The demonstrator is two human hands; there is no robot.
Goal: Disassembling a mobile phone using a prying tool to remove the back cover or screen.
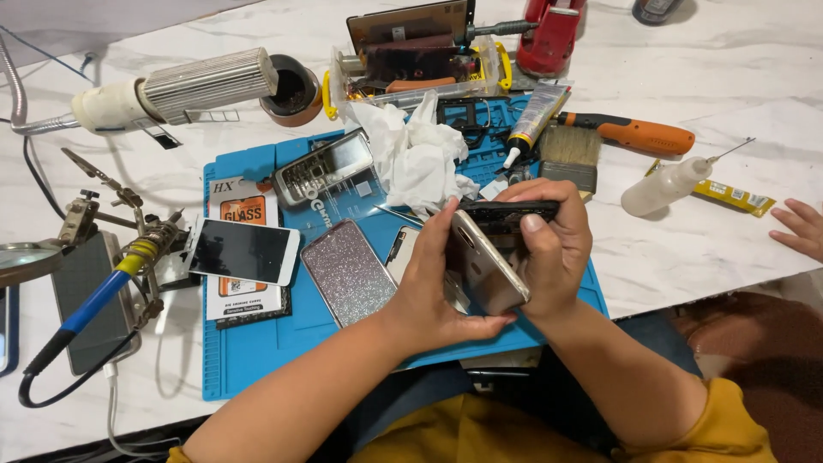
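Two hands on this: left hand (433, 283) grasps the phone (487, 264), right hand (553, 249) grips its dark frame (507, 213). Pry slow, fingers (533, 225) near the seam.

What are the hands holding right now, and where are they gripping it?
Both hands hold one opened smartphone. The left hand cradles its silver back from below and the side; the right hand grips the dark top edge, thumb pressed on it.
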